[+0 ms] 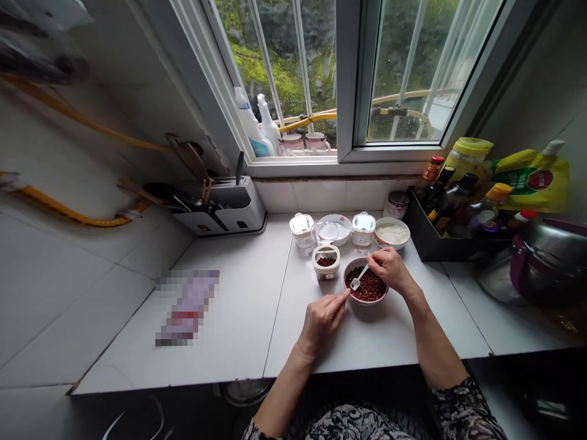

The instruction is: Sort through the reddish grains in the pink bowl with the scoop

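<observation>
My right hand (389, 269) pinches the handle of a small white spoon (361, 278). The spoon's scoop rests over dark red-brown grains, which look like Sichuan peppercorns (370, 288), in a pink-rimmed bowl (367, 302). At the bowl's left rim, my left hand (323, 321) has its fingers closed, with thumb and index fingertip on the edge near the scoop. Just left of the bowl stands an open clear seasoning jar (326, 273) with a white rim and similar grains inside.
Behind are two white-lidded jars (301, 225) (363, 226), a white dish (342, 223) and a bowl of white granules (392, 233). A dark box of bottles (449, 244) and a metal pot (541, 263) stand right. A utensil holder (229, 211) is at left, near a blurred purple packet (188, 308).
</observation>
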